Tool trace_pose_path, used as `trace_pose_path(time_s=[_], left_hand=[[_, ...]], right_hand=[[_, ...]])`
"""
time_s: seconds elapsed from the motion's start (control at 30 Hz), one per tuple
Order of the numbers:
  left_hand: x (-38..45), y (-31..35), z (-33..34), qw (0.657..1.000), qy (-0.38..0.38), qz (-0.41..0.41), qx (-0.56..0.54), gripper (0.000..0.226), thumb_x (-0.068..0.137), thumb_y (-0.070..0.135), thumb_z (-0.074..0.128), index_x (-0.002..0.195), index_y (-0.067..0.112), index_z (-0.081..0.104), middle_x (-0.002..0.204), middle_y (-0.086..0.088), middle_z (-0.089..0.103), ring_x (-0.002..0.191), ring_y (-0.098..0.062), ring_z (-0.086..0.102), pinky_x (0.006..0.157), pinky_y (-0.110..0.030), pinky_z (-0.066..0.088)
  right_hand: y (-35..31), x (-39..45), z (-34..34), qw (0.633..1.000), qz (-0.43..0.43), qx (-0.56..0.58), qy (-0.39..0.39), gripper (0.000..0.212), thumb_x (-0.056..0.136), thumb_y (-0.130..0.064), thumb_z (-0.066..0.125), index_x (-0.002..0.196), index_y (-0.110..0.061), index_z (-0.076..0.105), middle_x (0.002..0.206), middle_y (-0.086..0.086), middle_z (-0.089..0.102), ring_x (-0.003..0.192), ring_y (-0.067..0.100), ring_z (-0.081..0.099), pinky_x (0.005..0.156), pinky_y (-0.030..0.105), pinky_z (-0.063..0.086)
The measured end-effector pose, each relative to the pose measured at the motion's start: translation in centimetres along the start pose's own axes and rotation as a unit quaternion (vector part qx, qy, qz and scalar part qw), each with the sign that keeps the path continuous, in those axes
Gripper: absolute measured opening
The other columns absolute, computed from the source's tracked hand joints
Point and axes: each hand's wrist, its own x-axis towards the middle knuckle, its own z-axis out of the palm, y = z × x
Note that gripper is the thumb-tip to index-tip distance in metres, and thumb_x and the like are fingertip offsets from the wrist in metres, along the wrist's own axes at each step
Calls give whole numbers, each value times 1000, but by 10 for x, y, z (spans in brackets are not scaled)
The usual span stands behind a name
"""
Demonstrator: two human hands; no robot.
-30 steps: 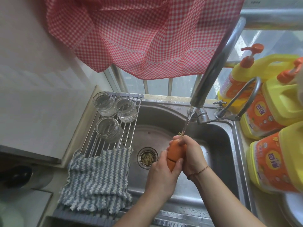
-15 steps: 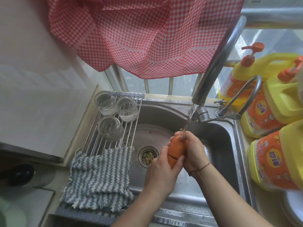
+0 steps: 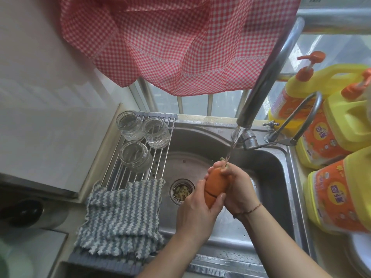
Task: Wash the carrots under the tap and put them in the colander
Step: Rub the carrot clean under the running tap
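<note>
Carrot (image 3: 215,186): one, orange, held over the sink (image 3: 267,167) basin, top end up with the water stream (image 3: 233,143) from the tap (image 3: 267,77) hitting its crown.
Left hand (image 3: 197,213): your fingers and thumb wrap the lower half of the carrot.
Right hand (image 3: 239,187): your fingers curl round the upper part and crown, touching the stub of green.
Handling: stiff and fairly light, I judge; wet skin likely slippery, so keep your grip round the thick middle, not the tapered tip.
Colander: not in view, can't tell where you'll drop it.
Progress: looks like rinse step in hand; no washed carrots visible anywhere.
Counts: one carrot, three glass jars (image 3: 136,155) on the drying rack (image 3: 158,157), three yellow detergent bottles (image 3: 339,193) right of the sink, one striped cloth (image 3: 120,215) over the rack's near end, one checked curtain (image 3: 176,41) above.
Drain (image 3: 182,190): strainer holds pale food scraps.
</note>
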Motion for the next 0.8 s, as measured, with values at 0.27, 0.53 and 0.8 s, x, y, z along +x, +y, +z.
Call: trace_pose_path(time_s=[0.27, 0.53, 0.8], left_hand=[[2, 6, -4, 999, 32, 27, 19, 59, 86, 72, 47, 134, 39, 38, 116, 11, 65, 96, -21, 66, 76, -36, 53], [19, 9, -20, 989, -119, -84, -28, 53, 70, 70, 68, 106, 34, 51, 92, 11, 68, 80, -14, 67, 77, -36, 57], [26, 19, -37, 946, -272, -88, -150, 29, 85, 48, 72, 82, 22, 59, 66, 6, 61, 53, -8, 55, 54, -25, 45]], right_hand=[[6, -6, -11, 996, -73, -41, 2, 45, 59, 1, 53, 104, -2, 57, 90, 15, 63, 82, 25, 62, 75, 36, 53], [4, -10, -23, 986, -129, -99, -18, 21, 70, -1, 60, 89, -11, 62, 84, 13, 65, 82, 30, 63, 79, 47, 54], [-2, -12, -10, 990, -94, -78, 75, 32, 101, -24, 47, 76, -9, 61, 74, 12, 62, 70, 24, 61, 70, 38, 53]])
